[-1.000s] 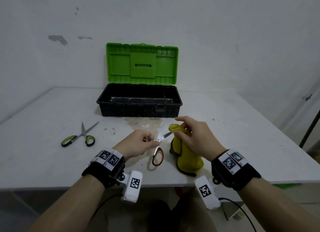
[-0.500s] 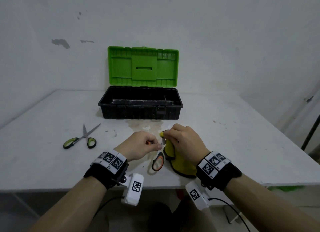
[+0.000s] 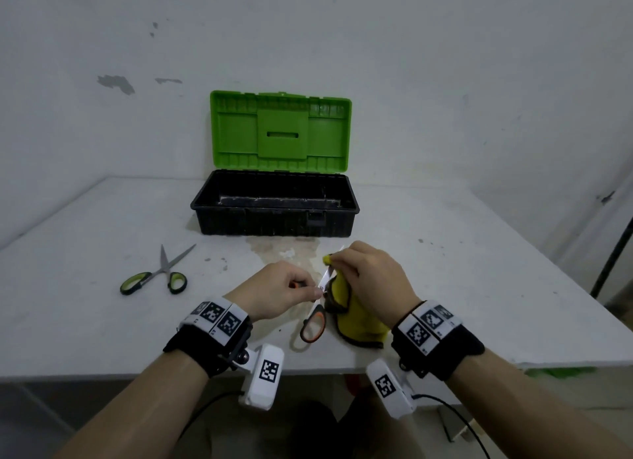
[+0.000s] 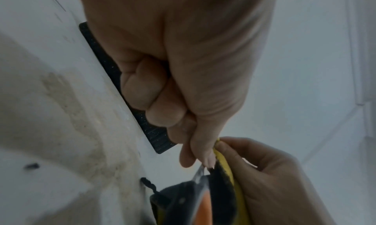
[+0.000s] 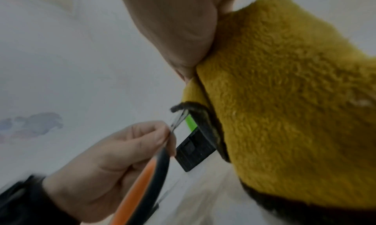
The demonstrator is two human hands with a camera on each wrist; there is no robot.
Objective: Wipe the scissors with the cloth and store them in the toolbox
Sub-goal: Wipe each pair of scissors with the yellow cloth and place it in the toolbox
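White table (image 3: 445, 287), scuffed wall, and both hands busy over the orange-handled scissors (image 3: 313, 325).
Compared with half a second ago, the right hand (image 3: 371, 280) has slid the fuzzy yellow cloth (image 3: 356, 318) outward along the blade, baring more steel near the pivot. Its fingers pinch the cloth round the blade's far end, wrist raised. The left hand (image 3: 277, 294) is curled tight on the scissors by the pivot, one oval loop hanging just above the table. Behind stands the black ribbed toolbox (image 3: 274, 218), green lid up; green-handled scissors (image 3: 157, 277) lie open well to the left.
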